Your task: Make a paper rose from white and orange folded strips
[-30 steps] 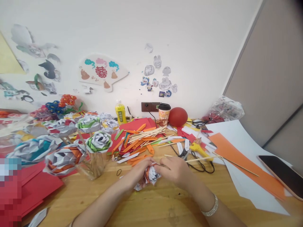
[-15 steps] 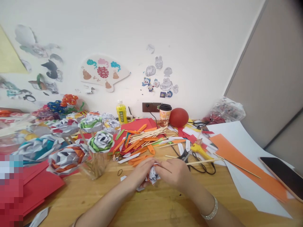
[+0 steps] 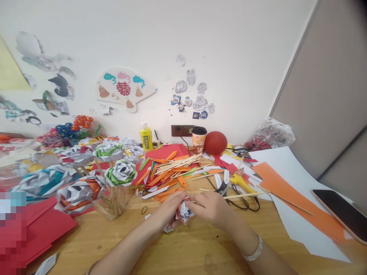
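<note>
Between my two hands is a small paper flower point(image 3: 185, 212) of folded white and orange strips, held just above the wooden table point(image 3: 189, 252). My left hand point(image 3: 169, 208) wraps round its left side, the fingers closed on it. From the right, my right hand point(image 3: 210, 206) presses its fingertips against the flower's upper edge; those fingers are bent and partly hidden. A white folded paper tip shows under my left hand. Just beyond the hands lie folded orange paper strips point(image 3: 169, 183) and a heap of wooden sticks point(image 3: 180, 163).
Finished paper flowers point(image 3: 120, 172) stand on sticks in a clear cup at left, near red paper sheets point(image 3: 51, 225). At right are a yellow glue gun point(image 3: 243, 182), scissors point(image 3: 223, 188), orange paper point(image 3: 298, 202) and a phone point(image 3: 341, 214). A yellow bottle point(image 3: 146, 137) and a lidded cup point(image 3: 198, 140) stand behind.
The view has shifted very slightly. Both hands stay on the paper flower, with only a slight movement of the right fingers at its upper edge.
</note>
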`<action>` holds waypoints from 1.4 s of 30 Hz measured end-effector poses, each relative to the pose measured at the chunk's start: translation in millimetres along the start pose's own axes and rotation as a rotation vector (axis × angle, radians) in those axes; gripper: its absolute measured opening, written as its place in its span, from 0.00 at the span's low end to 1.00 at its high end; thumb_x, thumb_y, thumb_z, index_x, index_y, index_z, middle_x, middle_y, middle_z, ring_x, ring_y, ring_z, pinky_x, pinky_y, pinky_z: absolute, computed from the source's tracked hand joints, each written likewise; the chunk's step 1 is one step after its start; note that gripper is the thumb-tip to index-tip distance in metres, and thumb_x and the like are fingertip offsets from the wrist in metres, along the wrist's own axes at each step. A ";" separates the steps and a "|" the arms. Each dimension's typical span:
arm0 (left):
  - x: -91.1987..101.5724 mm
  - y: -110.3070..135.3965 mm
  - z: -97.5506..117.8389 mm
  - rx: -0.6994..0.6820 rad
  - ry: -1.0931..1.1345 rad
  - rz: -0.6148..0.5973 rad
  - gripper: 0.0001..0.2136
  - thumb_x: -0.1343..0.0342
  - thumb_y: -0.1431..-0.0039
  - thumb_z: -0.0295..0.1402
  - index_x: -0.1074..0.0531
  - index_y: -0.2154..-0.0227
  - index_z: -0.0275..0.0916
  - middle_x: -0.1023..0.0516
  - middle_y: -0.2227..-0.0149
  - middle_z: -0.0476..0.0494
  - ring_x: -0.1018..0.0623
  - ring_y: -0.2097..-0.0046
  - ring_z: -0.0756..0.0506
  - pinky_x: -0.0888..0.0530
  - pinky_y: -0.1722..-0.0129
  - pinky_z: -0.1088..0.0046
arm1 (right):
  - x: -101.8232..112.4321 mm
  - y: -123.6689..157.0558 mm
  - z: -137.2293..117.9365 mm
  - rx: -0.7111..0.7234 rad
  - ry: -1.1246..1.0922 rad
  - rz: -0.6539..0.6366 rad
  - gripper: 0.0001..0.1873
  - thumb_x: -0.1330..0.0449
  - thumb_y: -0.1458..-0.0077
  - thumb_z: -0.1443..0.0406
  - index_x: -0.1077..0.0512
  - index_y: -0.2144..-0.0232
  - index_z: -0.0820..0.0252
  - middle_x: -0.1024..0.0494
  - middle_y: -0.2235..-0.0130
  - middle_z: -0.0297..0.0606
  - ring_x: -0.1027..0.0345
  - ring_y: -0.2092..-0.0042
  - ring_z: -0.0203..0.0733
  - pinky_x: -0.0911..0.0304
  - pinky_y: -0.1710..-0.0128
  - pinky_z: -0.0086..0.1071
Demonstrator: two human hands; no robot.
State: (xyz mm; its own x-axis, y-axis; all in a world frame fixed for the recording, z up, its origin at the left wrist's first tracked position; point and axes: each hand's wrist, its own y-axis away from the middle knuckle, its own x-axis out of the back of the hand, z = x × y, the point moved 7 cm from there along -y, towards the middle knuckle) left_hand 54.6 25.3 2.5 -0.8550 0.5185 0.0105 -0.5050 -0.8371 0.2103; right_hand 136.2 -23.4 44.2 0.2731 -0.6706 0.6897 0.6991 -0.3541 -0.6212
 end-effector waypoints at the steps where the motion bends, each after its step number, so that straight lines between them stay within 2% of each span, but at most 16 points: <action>1: 0.1 0.3 0.3 0.002 -0.008 0.004 0.15 0.56 0.48 0.45 0.35 0.72 0.37 0.38 0.85 0.56 0.45 0.89 0.57 0.50 0.92 0.84 | 0.2 -0.4 1.3 -0.008 -0.021 0.008 0.07 0.49 0.44 0.69 0.32 0.65 0.59 0.30 0.74 0.34 0.39 0.73 0.34 0.49 0.75 0.28; 9: -2.7 3.7 4.5 0.011 -0.047 0.003 0.15 0.57 0.47 0.44 0.35 0.71 0.38 0.36 0.85 0.55 0.42 0.89 0.56 0.49 0.91 0.82 | 4.3 -3.2 4.6 -0.089 -0.054 0.049 0.06 0.49 0.44 0.68 0.31 0.70 0.59 0.31 0.76 0.32 0.41 0.76 0.33 0.50 0.78 0.28; 15: -2.0 2.4 0.0 0.021 -0.079 -0.011 0.15 0.58 0.48 0.45 0.37 0.71 0.38 0.37 0.87 0.56 0.42 0.90 0.56 0.49 0.92 0.83 | 10.0 -3.9 -3.4 -0.022 -0.056 0.109 0.06 0.47 0.45 0.70 0.32 0.64 0.60 0.27 0.71 0.36 0.37 0.72 0.35 0.45 0.74 0.28; 22: -2.7 3.9 -1.3 0.034 -0.080 -0.051 0.15 0.58 0.48 0.47 0.38 0.71 0.39 0.35 0.87 0.55 0.41 0.90 0.55 0.48 0.92 0.83 | 13.4 -2.9 -6.0 0.001 -0.047 0.109 0.06 0.48 0.45 0.71 0.32 0.65 0.61 0.26 0.73 0.36 0.37 0.75 0.34 0.43 0.76 0.28; 26: -1.6 4.5 1.4 0.018 -0.065 -0.025 0.14 0.58 0.48 0.45 0.38 0.71 0.38 0.35 0.87 0.55 0.42 0.90 0.55 0.49 0.92 0.82 | 9.6 -2.4 -4.6 -0.018 -0.093 0.078 0.08 0.50 0.44 0.70 0.32 0.64 0.62 0.25 0.70 0.40 0.33 0.71 0.37 0.41 0.74 0.29; 28: -1.2 3.9 2.3 0.009 -0.060 -0.013 0.14 0.57 0.49 0.45 0.37 0.71 0.38 0.36 0.87 0.55 0.43 0.90 0.55 0.49 0.92 0.82 | 3.5 -3.8 2.6 -0.134 -0.202 -0.003 0.08 0.51 0.43 0.68 0.33 0.63 0.60 0.25 0.69 0.38 0.32 0.69 0.36 0.40 0.73 0.27; 32: -1.6 2.6 2.1 0.007 -0.064 -0.007 0.15 0.57 0.50 0.46 0.37 0.71 0.38 0.37 0.87 0.56 0.43 0.91 0.56 0.51 0.92 0.82 | -11.7 0.0 21.2 -0.519 -0.466 -0.199 0.07 0.49 0.43 0.62 0.34 0.67 0.57 0.26 0.73 0.31 0.31 0.71 0.33 0.41 0.75 0.24; 34: -1.4 2.6 2.4 0.005 -0.081 0.001 0.14 0.57 0.50 0.45 0.38 0.72 0.38 0.37 0.87 0.56 0.43 0.90 0.56 0.50 0.92 0.82 | -13.3 1.6 23.6 -0.581 -0.500 -0.212 0.07 0.49 0.44 0.61 0.34 0.70 0.57 0.27 0.75 0.29 0.31 0.72 0.33 0.41 0.76 0.24; 36: -1.7 2.9 3.1 0.000 -0.094 0.000 0.14 0.57 0.50 0.45 0.39 0.72 0.39 0.37 0.86 0.55 0.43 0.90 0.56 0.49 0.92 0.82 | -10.2 -0.2 20.9 -0.505 -0.453 -0.155 0.07 0.49 0.44 0.63 0.33 0.70 0.57 0.26 0.74 0.31 0.32 0.72 0.34 0.42 0.76 0.24; 40: -1.0 3.3 3.4 0.003 -0.100 0.010 0.14 0.57 0.50 0.45 0.39 0.72 0.39 0.40 0.87 0.57 0.43 0.90 0.56 0.48 0.92 0.83 | -1.5 -3.1 9.0 -0.251 -0.367 0.010 0.10 0.52 0.43 0.68 0.31 0.70 0.60 0.26 0.68 0.40 0.32 0.68 0.35 0.40 0.71 0.26; 42: -0.4 3.1 2.4 0.008 -0.101 0.017 0.14 0.57 0.50 0.45 0.39 0.72 0.39 0.41 0.87 0.57 0.43 0.89 0.56 0.48 0.92 0.83 | 0.5 -3.1 8.4 -0.234 -0.393 0.046 0.10 0.52 0.43 0.68 0.31 0.69 0.60 0.27 0.69 0.40 0.33 0.67 0.35 0.39 0.69 0.26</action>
State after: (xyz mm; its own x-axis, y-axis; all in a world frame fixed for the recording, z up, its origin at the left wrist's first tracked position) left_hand 53.7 22.9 5.5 -0.8470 0.5195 0.1130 -0.4892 -0.8448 0.2171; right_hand 139.7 -17.2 49.6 0.5616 -0.4073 0.7203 0.5249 -0.4976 -0.6906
